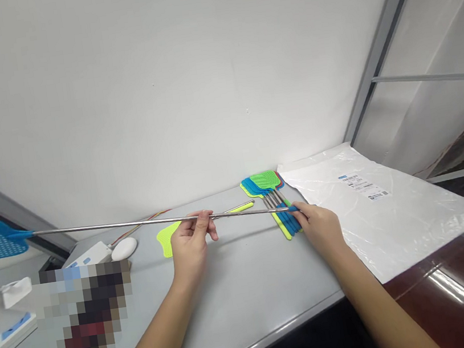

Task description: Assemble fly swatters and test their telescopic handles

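Note:
Stretched out across the view above the table is a blue fly swatter (113,224) with a long metal rod, its mesh head at the far left. My left hand (191,242) pinches the rod near its middle. At the other end, my right hand (319,224) is closed round the blue handle and covers most of it. Behind my left hand lies a yellow-green fly swatter (167,239), partly hidden by that hand. A pile of several fly swatters (265,181) in green, blue, yellow and red lies just beyond my right hand, handles toward me.
A white plastic mailing bag (397,214) with a label covers the table's right end. At the left are white power strips (8,338), a white oval device (124,248) and a pixelated area. A wall stands behind the grey table (248,292).

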`<state>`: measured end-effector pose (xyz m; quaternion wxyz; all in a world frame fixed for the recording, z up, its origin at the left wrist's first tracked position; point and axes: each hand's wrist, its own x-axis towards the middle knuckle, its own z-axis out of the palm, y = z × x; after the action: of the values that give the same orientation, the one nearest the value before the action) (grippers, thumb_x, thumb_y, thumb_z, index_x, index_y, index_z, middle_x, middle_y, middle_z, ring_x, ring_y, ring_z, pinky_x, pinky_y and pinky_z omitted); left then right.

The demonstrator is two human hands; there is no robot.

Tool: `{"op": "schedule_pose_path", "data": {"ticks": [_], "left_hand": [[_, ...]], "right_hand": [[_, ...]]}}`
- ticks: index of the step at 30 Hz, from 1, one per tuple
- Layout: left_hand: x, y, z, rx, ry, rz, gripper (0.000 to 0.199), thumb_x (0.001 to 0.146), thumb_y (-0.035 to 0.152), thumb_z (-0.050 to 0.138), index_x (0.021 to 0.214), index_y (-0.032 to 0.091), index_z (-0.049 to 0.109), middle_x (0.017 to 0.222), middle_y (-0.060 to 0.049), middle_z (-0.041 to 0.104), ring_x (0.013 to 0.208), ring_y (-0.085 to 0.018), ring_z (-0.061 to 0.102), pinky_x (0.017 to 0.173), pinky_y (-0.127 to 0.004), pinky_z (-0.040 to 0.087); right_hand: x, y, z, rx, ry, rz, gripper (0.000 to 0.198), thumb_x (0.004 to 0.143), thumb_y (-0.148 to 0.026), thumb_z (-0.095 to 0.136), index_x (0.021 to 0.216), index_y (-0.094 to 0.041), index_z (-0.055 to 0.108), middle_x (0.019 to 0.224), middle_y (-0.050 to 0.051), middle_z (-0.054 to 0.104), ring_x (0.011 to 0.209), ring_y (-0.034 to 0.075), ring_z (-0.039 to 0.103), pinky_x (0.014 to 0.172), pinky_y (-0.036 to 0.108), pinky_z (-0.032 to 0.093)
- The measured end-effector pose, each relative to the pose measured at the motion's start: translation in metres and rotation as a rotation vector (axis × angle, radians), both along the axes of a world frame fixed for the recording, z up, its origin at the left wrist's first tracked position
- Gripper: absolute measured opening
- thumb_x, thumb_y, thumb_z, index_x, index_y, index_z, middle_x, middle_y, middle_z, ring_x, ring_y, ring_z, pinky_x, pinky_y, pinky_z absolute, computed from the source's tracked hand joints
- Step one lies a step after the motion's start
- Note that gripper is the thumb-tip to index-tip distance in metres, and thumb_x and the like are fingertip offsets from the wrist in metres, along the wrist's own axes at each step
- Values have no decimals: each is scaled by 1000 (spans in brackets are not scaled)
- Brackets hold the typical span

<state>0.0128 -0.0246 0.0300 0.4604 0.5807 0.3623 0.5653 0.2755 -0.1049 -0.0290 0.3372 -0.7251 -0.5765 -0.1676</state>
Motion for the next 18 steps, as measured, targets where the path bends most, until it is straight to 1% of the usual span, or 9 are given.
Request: {"op": "schedule_pose_path", "data": {"ticks": [4,7,10,14,18], "left_hand": [[4,-1,-4,-22,-9,-11,25,86,41,62,91,17,66,65,2,57,54,-9,50,62,-25,44],[5,-2,-6,-20,32,-7,25,86,41,63,91,17,66,63,3,56,53,-9,49,60,-24,43],[6,-5,-5,-21,72,-20,25,87,41,63,90,17,67,60,4,55,52,-9,49,59,-23,41],[13,-12,-10,-34,97,-114,26,86,42,64,87,17,68,58,3,56,51,-9,50,56,-23,41],[24,-20,-19,-48,111,-187,26,84,42,65,89,17,69,58,3,56,48,-9,49,51,-23,40]], "right_hand": [[-2,0,0,30,-58,11,24,92,-29,49,101,-22,70,80,2,74,66,18,65,58,27,36],[-2,0,0,71,-86,4,24,93,-27,49,102,-21,70,83,4,74,66,17,65,59,26,36],[-4,0,-1,98,-119,33,23,93,-26,49,100,-20,70,80,3,74,63,17,64,58,27,34],[-13,0,-1,126,-165,102,22,93,-27,49,96,-20,70,74,2,73,60,16,62,58,27,33],[-22,2,-1,163,-183,127,21,93,-26,50,94,-20,70,69,2,71,56,15,58,57,28,30]]}}
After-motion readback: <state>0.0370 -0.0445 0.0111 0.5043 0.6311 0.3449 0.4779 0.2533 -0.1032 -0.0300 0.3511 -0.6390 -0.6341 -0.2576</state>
